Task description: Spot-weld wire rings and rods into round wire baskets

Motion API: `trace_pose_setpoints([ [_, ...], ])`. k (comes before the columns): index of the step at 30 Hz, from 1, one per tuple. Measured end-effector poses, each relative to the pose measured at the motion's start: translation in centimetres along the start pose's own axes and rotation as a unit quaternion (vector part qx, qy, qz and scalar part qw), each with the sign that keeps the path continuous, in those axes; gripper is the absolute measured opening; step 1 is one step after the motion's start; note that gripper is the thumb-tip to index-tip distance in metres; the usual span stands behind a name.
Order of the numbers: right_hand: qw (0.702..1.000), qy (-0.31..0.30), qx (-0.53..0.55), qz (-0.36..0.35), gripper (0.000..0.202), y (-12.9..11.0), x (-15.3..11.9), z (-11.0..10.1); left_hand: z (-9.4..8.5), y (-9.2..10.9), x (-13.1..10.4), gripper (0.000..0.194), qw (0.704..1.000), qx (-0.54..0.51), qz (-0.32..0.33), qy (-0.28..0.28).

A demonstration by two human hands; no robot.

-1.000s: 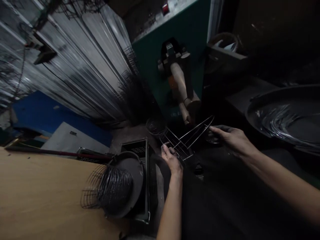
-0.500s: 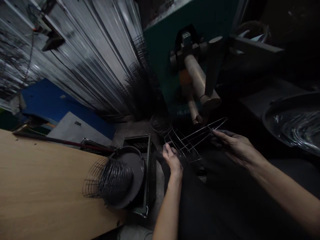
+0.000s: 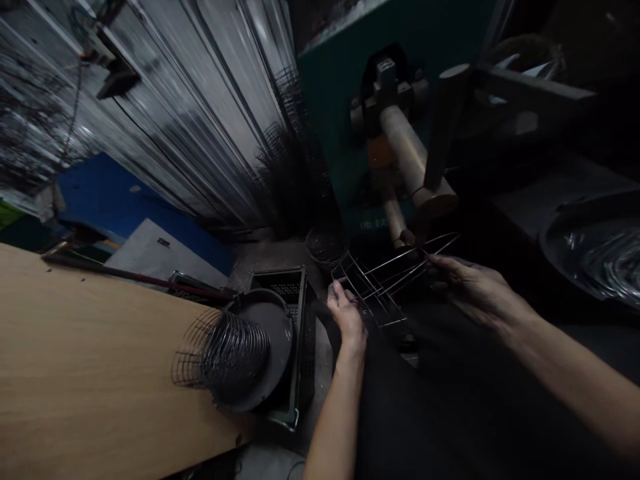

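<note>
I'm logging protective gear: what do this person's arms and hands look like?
The left forearm and right forearm show no sleeves. The left hand and right hand are bare, each an ungloved grip. No watch or bracelet shows. Dark clothing shows between the arms.

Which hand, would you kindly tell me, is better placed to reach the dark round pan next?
Probably the right hand: it is nearer the dark round pan, while the left hand is farther away. Both hold the wire frame, though.
</note>
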State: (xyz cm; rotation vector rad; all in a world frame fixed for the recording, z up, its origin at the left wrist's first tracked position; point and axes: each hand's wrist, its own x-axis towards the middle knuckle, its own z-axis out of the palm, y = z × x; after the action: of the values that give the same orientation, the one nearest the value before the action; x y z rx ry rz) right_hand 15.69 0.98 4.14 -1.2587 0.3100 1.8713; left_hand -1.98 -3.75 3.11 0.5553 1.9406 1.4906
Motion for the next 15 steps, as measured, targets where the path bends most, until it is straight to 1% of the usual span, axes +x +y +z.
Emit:
trace_pose_setpoints([
  [5,1.0,0.022,0.013,0.01,0.011,-0.6,-0.6,0.8,0.0,0.7,0.0,0.062,1.0,-0.01,-0.02,-0.01],
  [7,1.0,0.019,0.019,0.013,0.011,-0.6,-0.8,0.7,-0.1,0.9,-0.1,0.058,1.0,-0.012,-0.027,-0.007],
  [9,1.0,0.0,0.011,0.014,0.008,-0.5,-0.7,0.0,0.0,1.0,-0.3,0.055,0.999,-0.018,-0.032,-0.004],
  [11,1.0,-0.012,0.0,0.016,0.006,-0.1,-0.5,-1.2,0.1,1.1,-0.3,0.054,0.999,-0.022,-0.04,-0.004],
  [15,1.0,0.008,-0.007,0.009,0.008,0.4,-0.2,-3.8,0.3,1.2,0.1,0.057,0.999,-0.033,-0.038,0.003],
])
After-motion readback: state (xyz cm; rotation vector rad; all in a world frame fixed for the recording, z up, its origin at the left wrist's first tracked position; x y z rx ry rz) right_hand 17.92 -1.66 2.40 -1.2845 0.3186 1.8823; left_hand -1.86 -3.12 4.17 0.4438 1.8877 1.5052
